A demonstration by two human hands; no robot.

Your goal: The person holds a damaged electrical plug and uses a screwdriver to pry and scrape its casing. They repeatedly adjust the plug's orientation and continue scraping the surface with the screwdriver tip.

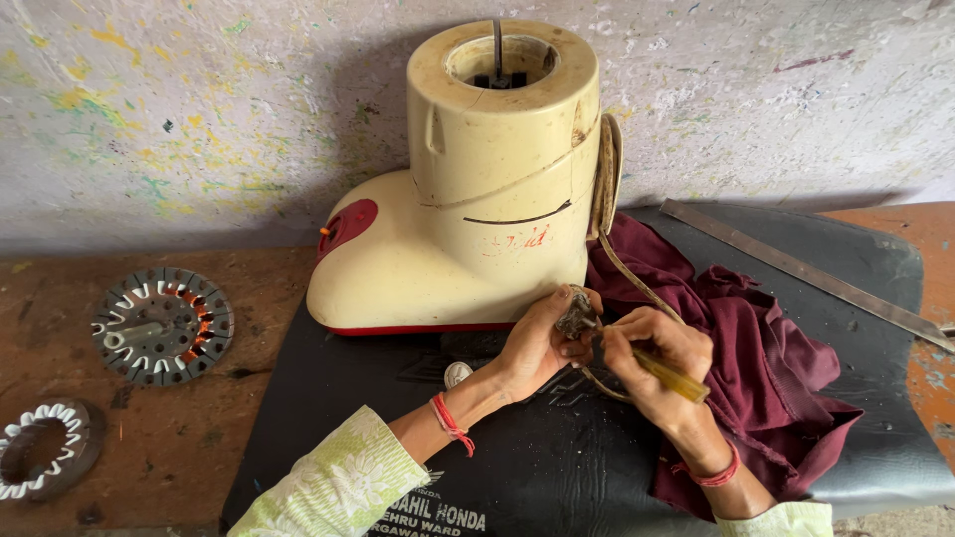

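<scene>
1. The left hand point(537, 343) pinches a small dark plug point(577, 320) in a tight grip, thumb and fingers closed round it; its pins and screws are too small to make out.
2. The right hand point(655, 360) wraps a closed grip round a yellow-handled screwdriver point(674, 378), whose tip is hidden between the two hands at the plug.
3. A brownish cord point(609, 234) runs from the plug up the back of the mixer base point(477, 209); part of it is lost under the fingers.
4. The hands work over a black padded mat point(328, 398) near the desk's point(199, 428) front edge, just before the cream-and-red mixer base at the back, against a paint-spattered wall point(179, 109).
5. A maroon cloth point(756, 348) lies bunched right of the hands, a metal strip point(806, 273) beyond it.
6. Towards the desk's left edge lie a round motor plate point(162, 325) and a ring point(42, 449), cut off by the frame.
</scene>
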